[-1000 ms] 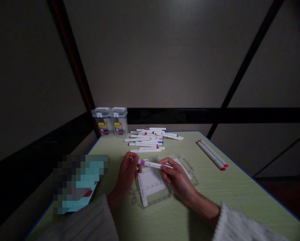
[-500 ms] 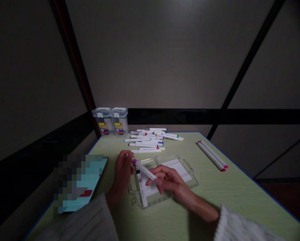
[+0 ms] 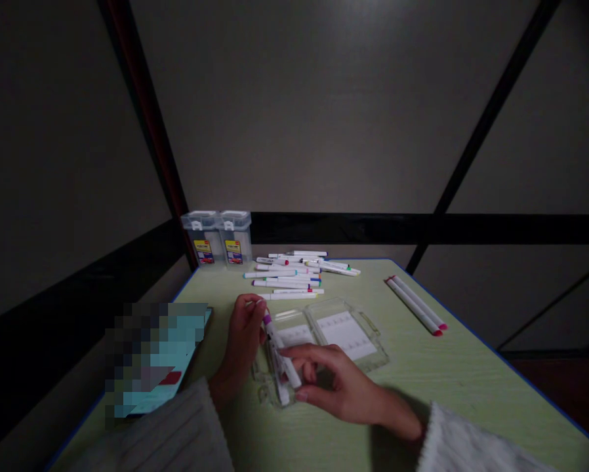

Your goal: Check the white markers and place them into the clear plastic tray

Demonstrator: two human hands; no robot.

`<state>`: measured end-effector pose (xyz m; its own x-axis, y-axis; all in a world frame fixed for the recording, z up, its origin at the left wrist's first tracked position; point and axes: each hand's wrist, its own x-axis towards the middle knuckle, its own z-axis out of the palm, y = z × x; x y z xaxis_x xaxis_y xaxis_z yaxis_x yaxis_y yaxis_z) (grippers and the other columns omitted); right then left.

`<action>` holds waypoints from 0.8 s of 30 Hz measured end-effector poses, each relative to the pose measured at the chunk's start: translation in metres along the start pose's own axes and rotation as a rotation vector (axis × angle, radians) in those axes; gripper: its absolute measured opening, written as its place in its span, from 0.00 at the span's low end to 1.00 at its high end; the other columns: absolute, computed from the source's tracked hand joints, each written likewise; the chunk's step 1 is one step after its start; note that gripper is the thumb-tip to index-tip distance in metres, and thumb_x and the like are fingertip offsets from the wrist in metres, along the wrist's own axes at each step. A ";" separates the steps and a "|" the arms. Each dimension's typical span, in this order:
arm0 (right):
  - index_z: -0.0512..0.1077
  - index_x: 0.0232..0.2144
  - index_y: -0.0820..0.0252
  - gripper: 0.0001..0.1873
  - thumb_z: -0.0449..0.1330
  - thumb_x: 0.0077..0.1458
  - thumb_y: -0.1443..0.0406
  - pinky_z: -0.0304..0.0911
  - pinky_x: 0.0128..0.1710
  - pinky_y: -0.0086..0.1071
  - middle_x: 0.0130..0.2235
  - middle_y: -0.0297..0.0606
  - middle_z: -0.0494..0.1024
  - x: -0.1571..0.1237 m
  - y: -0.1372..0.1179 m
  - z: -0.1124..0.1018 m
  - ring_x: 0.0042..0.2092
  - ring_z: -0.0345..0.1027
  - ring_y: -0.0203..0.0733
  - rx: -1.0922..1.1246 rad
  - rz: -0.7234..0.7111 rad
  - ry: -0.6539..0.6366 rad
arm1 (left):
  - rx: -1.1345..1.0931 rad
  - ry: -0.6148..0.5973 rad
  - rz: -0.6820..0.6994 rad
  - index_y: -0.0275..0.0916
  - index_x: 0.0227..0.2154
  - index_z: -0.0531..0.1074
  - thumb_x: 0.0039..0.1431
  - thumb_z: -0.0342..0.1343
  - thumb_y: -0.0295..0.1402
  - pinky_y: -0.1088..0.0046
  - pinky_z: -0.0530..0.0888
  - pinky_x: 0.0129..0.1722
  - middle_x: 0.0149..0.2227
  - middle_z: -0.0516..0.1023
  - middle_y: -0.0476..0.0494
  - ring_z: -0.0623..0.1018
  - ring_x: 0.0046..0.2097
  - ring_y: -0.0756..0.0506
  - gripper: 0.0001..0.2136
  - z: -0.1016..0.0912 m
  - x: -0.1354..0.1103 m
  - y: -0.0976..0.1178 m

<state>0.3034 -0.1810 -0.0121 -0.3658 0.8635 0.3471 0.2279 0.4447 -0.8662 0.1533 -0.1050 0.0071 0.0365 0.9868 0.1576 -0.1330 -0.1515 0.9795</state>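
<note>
A clear plastic marker case (image 3: 346, 334) lies open on the pale green table (image 3: 422, 387) in front of me. My right hand (image 3: 331, 387) pinches a white marker with a purple cap (image 3: 277, 341) and lays it into the case's left half, beside another white marker (image 3: 277, 380) lying there. My left hand (image 3: 243, 344) rests at the case's left edge, its fingertips closed on the purple end of the same marker.
A pile of several white markers (image 3: 294, 274) lies further back. Two grey marker boxes (image 3: 218, 236) stand at the far left corner. Two pink-tipped markers (image 3: 416, 304) lie at the right. A blurred-out phone (image 3: 154, 357) sits at the left edge.
The purple-capped marker has swung from lying crosswise above the case to pointing along its left half and has come down into it. My right hand moved left and toward me.
</note>
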 end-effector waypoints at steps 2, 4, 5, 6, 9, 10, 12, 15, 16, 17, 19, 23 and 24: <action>0.70 0.48 0.57 0.20 0.59 0.53 0.59 0.59 0.26 0.29 0.26 0.33 0.70 -0.001 0.000 -0.002 0.26 0.61 0.36 -0.164 -0.054 -0.020 | 0.021 0.000 -0.002 0.39 0.28 0.62 0.48 0.53 0.38 0.82 0.59 0.15 0.19 0.64 0.58 0.62 0.17 0.56 0.09 0.000 0.000 0.001; 0.69 0.49 0.57 0.19 0.56 0.55 0.59 0.60 0.28 0.30 0.27 0.35 0.71 -0.001 -0.001 -0.005 0.27 0.63 0.37 -0.310 -0.121 -0.042 | 0.042 0.003 -0.006 0.39 0.27 0.62 0.48 0.53 0.38 0.82 0.59 0.15 0.19 0.63 0.58 0.62 0.18 0.55 0.08 0.000 0.001 0.001; 0.69 0.49 0.58 0.19 0.54 0.57 0.58 0.60 0.29 0.31 0.29 0.37 0.73 -0.001 -0.002 -0.006 0.28 0.64 0.38 -0.374 -0.156 -0.051 | 0.053 0.003 -0.006 0.40 0.27 0.61 0.49 0.52 0.38 0.81 0.59 0.15 0.20 0.63 0.58 0.62 0.18 0.55 0.08 0.000 0.002 0.000; 0.68 0.50 0.58 0.19 0.53 0.58 0.58 0.61 0.30 0.31 0.30 0.39 0.74 -0.001 -0.004 -0.007 0.29 0.66 0.39 -0.437 -0.189 -0.061 | 0.064 0.003 -0.004 0.40 0.27 0.61 0.49 0.52 0.38 0.81 0.59 0.15 0.20 0.63 0.57 0.62 0.18 0.55 0.08 -0.001 0.002 -0.001; 0.67 0.50 0.59 0.19 0.51 0.59 0.58 0.62 0.34 0.33 0.33 0.42 0.75 0.000 -0.007 -0.008 0.34 0.68 0.42 -0.619 -0.275 -0.093 | 0.102 -0.016 0.013 0.40 0.26 0.62 0.51 0.50 0.38 0.81 0.61 0.16 0.21 0.63 0.56 0.62 0.19 0.54 0.07 -0.002 0.003 -0.003; 0.67 0.50 0.59 0.20 0.50 0.59 0.58 0.62 0.35 0.34 0.33 0.42 0.75 0.001 -0.007 -0.008 0.34 0.69 0.43 -0.668 -0.297 -0.098 | 0.114 -0.024 0.019 0.40 0.26 0.62 0.51 0.50 0.38 0.81 0.61 0.16 0.21 0.63 0.56 0.62 0.19 0.54 0.07 -0.002 0.003 -0.004; 0.67 0.50 0.60 0.20 0.50 0.60 0.58 0.62 0.35 0.34 0.33 0.42 0.75 0.000 -0.008 -0.007 0.34 0.69 0.44 -0.731 -0.318 -0.100 | 0.141 -0.037 0.031 0.40 0.27 0.63 0.52 0.50 0.37 0.80 0.62 0.17 0.21 0.64 0.56 0.63 0.20 0.53 0.07 -0.003 0.003 -0.006; 0.67 0.50 0.62 0.21 0.49 0.60 0.57 0.62 0.35 0.33 0.33 0.42 0.75 -0.001 -0.007 -0.006 0.34 0.69 0.43 -0.772 -0.310 -0.096 | 0.203 -0.021 0.109 0.39 0.27 0.66 0.51 0.51 0.36 0.77 0.67 0.25 0.24 0.68 0.52 0.68 0.26 0.51 0.06 -0.005 0.006 -0.010; 0.67 0.50 0.62 0.21 0.49 0.60 0.56 0.62 0.35 0.33 0.33 0.42 0.75 -0.002 -0.007 -0.005 0.34 0.69 0.43 -0.779 -0.302 -0.101 | 0.232 -0.005 0.150 0.39 0.26 0.67 0.50 0.51 0.35 0.75 0.68 0.29 0.26 0.70 0.50 0.70 0.29 0.49 0.06 -0.006 0.008 -0.011; 0.67 0.50 0.62 0.22 0.49 0.60 0.56 0.62 0.35 0.33 0.33 0.42 0.75 -0.002 -0.007 -0.005 0.34 0.69 0.43 -0.784 -0.292 -0.106 | 0.263 0.005 0.188 0.38 0.25 0.68 0.49 0.52 0.35 0.73 0.69 0.34 0.28 0.71 0.48 0.71 0.32 0.48 0.05 -0.007 0.009 -0.013; 0.67 0.50 0.63 0.24 0.48 0.59 0.54 0.62 0.35 0.33 0.33 0.43 0.74 -0.002 -0.007 -0.004 0.35 0.68 0.43 -0.793 -0.272 -0.119 | 0.311 0.003 0.229 0.38 0.24 0.69 0.48 0.51 0.35 0.71 0.68 0.39 0.28 0.72 0.47 0.72 0.35 0.47 0.06 -0.009 0.013 -0.015; 0.67 0.50 0.65 0.30 0.45 0.57 0.48 0.62 0.36 0.33 0.32 0.42 0.73 -0.001 -0.007 -0.005 0.35 0.68 0.42 -0.836 -0.238 -0.161 | 0.352 -0.083 0.166 0.38 0.22 0.69 0.47 0.50 0.34 0.71 0.70 0.34 0.26 0.74 0.48 0.73 0.32 0.47 0.06 -0.009 0.017 -0.016; 0.67 0.50 0.65 0.31 0.44 0.57 0.47 0.62 0.36 0.33 0.32 0.41 0.73 0.000 -0.006 -0.005 0.35 0.68 0.42 -0.849 -0.236 -0.172 | 0.362 -0.098 0.143 0.38 0.22 0.69 0.46 0.51 0.34 0.72 0.70 0.33 0.25 0.74 0.48 0.73 0.31 0.47 0.06 -0.008 0.017 -0.015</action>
<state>0.3062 -0.1830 -0.0049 -0.6018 0.7104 0.3649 0.6954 0.6908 -0.1980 0.1477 -0.0856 -0.0065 0.1394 0.9470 0.2895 0.2135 -0.3142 0.9250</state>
